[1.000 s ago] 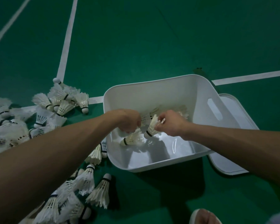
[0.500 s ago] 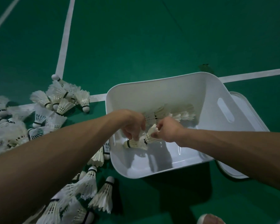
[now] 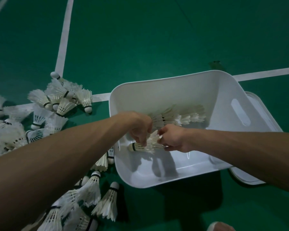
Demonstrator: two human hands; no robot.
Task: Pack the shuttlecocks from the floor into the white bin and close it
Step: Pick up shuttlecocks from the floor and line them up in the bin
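Both hands reach into the white bin (image 3: 157, 94), which sits open on the green court floor (image 3: 157, 39). Between them they hold a feather shuttlecock (image 3: 150, 144) low over the bin's bottom, near its left wall. Its long axis runs roughly left to right, with the cork pointing left and the feathered skirt opening to the right. The left hand (image 3: 138, 125) comes from above, its fingertips pinching the shuttlecock just behind the cork. The right hand (image 3: 172, 138) has its fingers curled round the skirt end. Along the bin's far wall lies a nested row of shuttlecocks (image 3: 178, 118), also lying left to right with the feathers towards the right. The white lid (image 3: 245, 180) lies flat, partly under the bin's right side. Loose shuttlecocks (image 3: 60, 100) are heaped on the floor to the left of the bin, pointing every way.
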